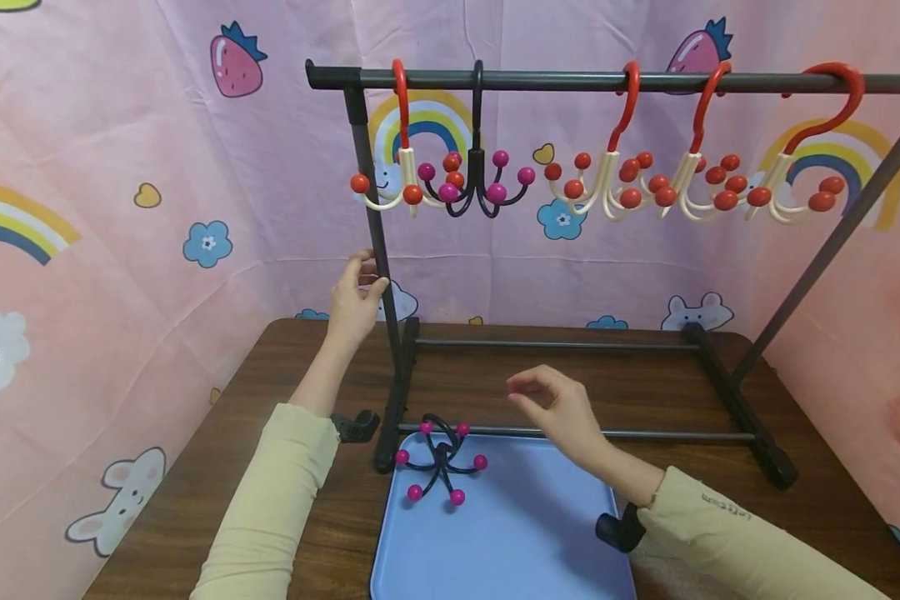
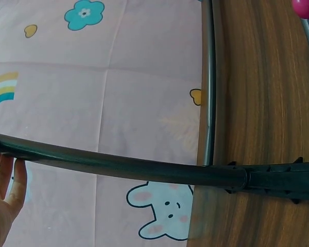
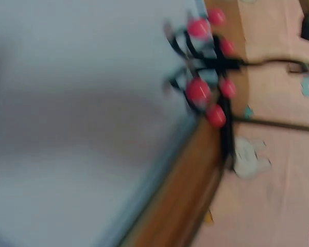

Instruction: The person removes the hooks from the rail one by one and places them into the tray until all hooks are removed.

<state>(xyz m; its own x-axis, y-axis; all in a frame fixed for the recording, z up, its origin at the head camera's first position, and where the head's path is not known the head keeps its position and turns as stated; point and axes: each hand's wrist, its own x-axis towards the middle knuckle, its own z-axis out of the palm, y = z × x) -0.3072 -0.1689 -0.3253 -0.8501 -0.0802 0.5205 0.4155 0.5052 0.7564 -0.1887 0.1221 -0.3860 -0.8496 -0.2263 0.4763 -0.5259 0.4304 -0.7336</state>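
My left hand (image 1: 356,302) holds the left upright post (image 1: 381,267) of a dark metal clothes rack between thumb and fingers. The left wrist view has fingers (image 2: 17,180) against that post's side. My right hand (image 1: 558,408) is in the air above the far part of a blue tray (image 1: 525,533), fingers loosely bent, nothing in them. A black multi-arm hook hanger (image 1: 442,454) with pink ball tips stands on the tray's far left corner. A matching black hanger (image 1: 476,167) hangs from the top bar (image 1: 555,81). The right wrist view is blurred.
Several cream hangers with red hooks and red balls, such as this one (image 1: 607,179), hang along the bar. The rack's base feet (image 1: 742,417) and lower crossbars (image 1: 675,436) rest on the brown wooden table (image 1: 330,500). A patterned cloth (image 1: 285,167) surrounds the table.
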